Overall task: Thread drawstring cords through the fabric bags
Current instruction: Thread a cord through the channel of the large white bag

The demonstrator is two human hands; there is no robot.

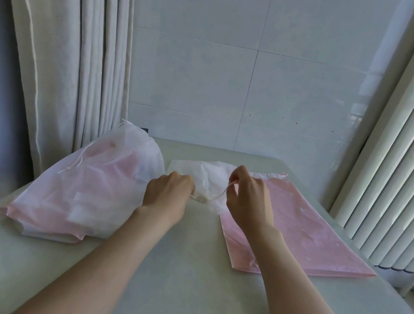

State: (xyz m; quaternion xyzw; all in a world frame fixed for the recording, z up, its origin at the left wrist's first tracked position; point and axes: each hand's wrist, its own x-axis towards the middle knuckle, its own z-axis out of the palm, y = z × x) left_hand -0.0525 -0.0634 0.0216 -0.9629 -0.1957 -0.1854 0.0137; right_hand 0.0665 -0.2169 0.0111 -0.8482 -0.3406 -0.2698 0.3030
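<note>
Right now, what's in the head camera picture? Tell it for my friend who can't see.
The left hand grips the bunched mouth of a white fabric bag while the right hand pinches a thin cord running from it. A pink bag lies flat beneath the right arm; a heap of sheer bags sits at left on the table.

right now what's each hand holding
Left hand: grips the bunched edge of the white bag.
Right hand: pinches the drawstring cord.

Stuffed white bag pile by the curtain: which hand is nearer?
Left. The left hand, gripping the small white bag, sits just beside the pile. The right hand, pinching the cord, is farther right, over the pink bag.
</note>
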